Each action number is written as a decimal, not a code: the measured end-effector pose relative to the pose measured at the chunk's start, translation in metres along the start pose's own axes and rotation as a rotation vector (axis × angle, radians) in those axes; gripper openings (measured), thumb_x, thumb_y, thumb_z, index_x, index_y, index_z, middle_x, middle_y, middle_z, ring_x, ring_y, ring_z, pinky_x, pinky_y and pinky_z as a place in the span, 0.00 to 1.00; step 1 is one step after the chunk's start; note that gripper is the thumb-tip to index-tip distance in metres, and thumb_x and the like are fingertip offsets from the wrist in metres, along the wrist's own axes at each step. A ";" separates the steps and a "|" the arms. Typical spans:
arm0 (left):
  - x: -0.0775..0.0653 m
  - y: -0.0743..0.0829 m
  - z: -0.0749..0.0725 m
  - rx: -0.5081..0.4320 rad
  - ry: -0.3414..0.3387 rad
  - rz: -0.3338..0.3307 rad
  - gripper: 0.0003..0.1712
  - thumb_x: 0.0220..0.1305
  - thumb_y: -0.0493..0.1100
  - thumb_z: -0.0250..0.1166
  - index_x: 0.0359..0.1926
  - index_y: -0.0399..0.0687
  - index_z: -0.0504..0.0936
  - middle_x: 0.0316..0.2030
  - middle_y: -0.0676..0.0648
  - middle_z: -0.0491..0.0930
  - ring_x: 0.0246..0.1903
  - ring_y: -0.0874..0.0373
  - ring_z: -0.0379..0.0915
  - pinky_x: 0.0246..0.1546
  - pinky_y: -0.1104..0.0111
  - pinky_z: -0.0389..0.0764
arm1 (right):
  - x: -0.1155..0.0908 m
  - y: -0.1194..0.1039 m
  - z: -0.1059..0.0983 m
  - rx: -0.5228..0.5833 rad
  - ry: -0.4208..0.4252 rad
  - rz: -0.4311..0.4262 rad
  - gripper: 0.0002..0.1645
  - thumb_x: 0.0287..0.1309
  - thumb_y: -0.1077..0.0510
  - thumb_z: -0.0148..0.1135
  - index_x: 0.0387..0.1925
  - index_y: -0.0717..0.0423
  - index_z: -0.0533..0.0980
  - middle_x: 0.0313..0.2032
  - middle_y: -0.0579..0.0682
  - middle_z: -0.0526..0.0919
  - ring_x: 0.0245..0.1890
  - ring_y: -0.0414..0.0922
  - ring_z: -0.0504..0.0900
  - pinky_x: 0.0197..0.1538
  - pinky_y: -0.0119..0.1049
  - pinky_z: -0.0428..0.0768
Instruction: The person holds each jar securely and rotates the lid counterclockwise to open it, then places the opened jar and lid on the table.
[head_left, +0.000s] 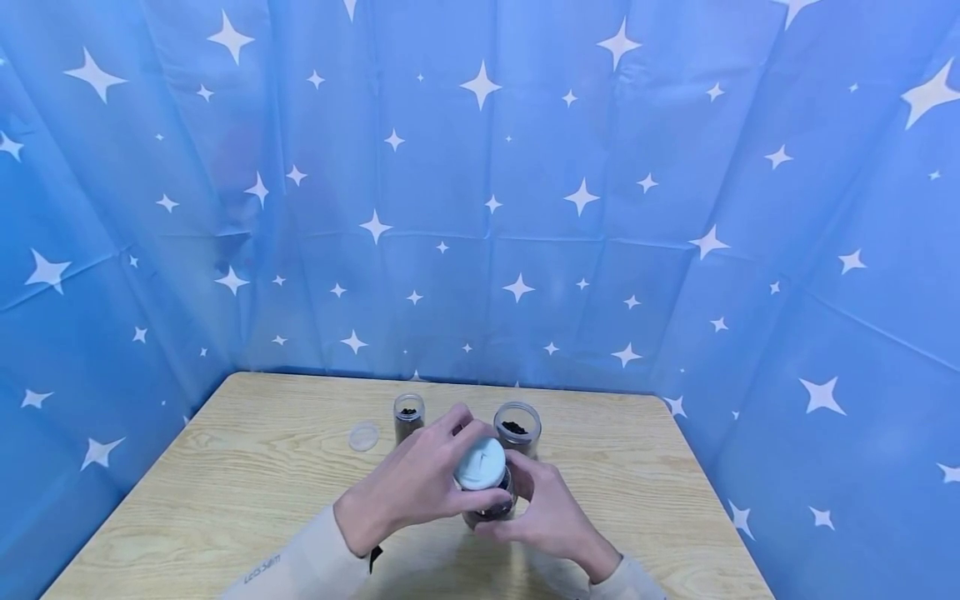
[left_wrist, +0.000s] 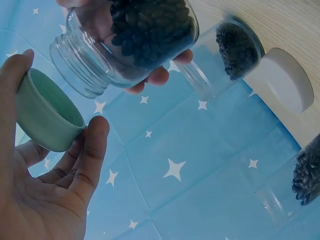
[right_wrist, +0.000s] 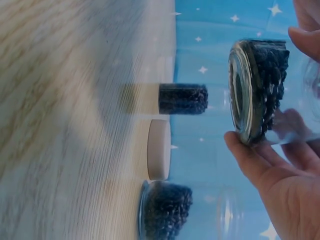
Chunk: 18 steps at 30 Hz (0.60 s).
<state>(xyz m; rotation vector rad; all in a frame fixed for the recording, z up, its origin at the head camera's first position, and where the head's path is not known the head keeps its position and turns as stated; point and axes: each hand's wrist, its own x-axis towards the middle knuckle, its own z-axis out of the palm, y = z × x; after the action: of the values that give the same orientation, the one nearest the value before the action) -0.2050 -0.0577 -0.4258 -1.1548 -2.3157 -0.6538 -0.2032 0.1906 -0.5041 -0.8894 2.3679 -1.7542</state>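
Observation:
My left hand [head_left: 420,483] holds a pale mint-green lid [head_left: 481,463] between thumb and fingers; its hollow underside shows in the left wrist view. Below it, my right hand [head_left: 543,512] grips a glass jar [left_wrist: 135,40] partly filled with dark beans [left_wrist: 152,30]. The jar's threaded mouth [left_wrist: 80,65] faces the lid, and a small gap parts them in the left wrist view. In the right wrist view the jar's thick base [right_wrist: 242,95] is raised off the table, with my right fingers around its side.
Behind the hands stand a narrow uncovered jar [head_left: 408,421] and a wider uncovered jar [head_left: 517,429], both holding dark beans. A round translucent lid [head_left: 363,436] lies left of the narrow jar. Another pale lid [right_wrist: 159,150] sits between two jars. A starry blue curtain [head_left: 480,192] surrounds the wooden table [head_left: 247,467].

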 end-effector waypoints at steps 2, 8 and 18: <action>0.000 -0.001 -0.001 -0.001 0.002 -0.009 0.36 0.66 0.68 0.85 0.63 0.55 0.85 0.51 0.52 0.81 0.38 0.67 0.79 0.34 0.82 0.80 | 0.000 0.000 -0.001 0.001 0.005 0.004 0.47 0.57 0.56 0.93 0.76 0.42 0.80 0.67 0.48 0.91 0.64 0.41 0.93 0.69 0.33 0.90; 0.000 -0.003 -0.002 -0.018 0.007 -0.041 0.36 0.67 0.69 0.85 0.65 0.55 0.86 0.52 0.53 0.82 0.38 0.67 0.79 0.35 0.81 0.81 | 0.000 0.000 -0.003 -0.015 0.021 0.005 0.49 0.56 0.56 0.94 0.77 0.43 0.80 0.69 0.48 0.90 0.67 0.41 0.91 0.71 0.32 0.88; -0.005 -0.007 -0.004 -0.022 -0.006 -0.125 0.35 0.71 0.68 0.83 0.67 0.54 0.86 0.52 0.54 0.81 0.42 0.65 0.81 0.42 0.75 0.87 | -0.002 0.002 -0.008 -0.032 0.042 -0.006 0.49 0.55 0.57 0.94 0.76 0.42 0.81 0.68 0.47 0.91 0.65 0.41 0.93 0.69 0.34 0.90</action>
<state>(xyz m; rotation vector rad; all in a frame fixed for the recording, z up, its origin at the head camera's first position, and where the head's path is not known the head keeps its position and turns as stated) -0.2076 -0.0668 -0.4269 -1.0289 -2.4069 -0.7234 -0.2054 0.1990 -0.5034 -0.8737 2.4276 -1.7594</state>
